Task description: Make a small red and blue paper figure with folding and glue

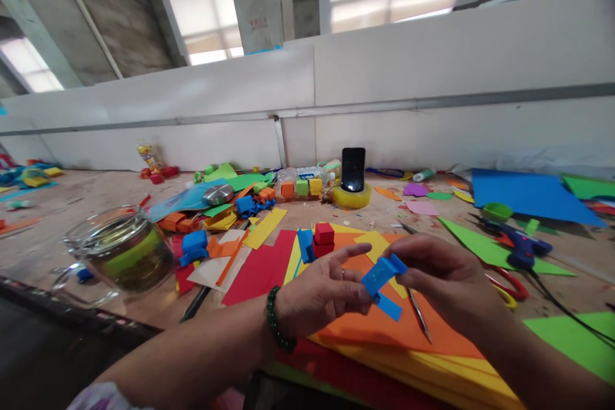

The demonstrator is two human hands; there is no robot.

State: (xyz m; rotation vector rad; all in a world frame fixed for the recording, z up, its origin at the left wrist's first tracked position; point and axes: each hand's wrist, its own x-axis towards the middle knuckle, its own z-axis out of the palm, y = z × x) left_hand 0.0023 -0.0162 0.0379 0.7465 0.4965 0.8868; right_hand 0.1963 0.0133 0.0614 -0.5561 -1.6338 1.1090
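Note:
A folded blue paper piece (379,275) is between my two hands, with one flap hanging down at its lower side. My left hand (331,285) pinches its left end, the index finger stretched out above. At the piece's upper right end, the fingers of my right hand (439,272) are closed on it. Underneath lies a stack of orange sheets (355,333) and yellow sheets. A pointed metal tool (420,315) rests on the orange sheet below my right hand. Just behind my left hand sit red paper cubes (323,238) beside another blue folded piece (305,245).
On the left stands a glass jar (129,256) with liquid. A glue gun (521,246) with its cord and red-handled scissors (512,283) lie right. A phone (353,170) leans upright on a yellow tape roll (352,198). Coloured paper scraps and small cubes are scattered behind.

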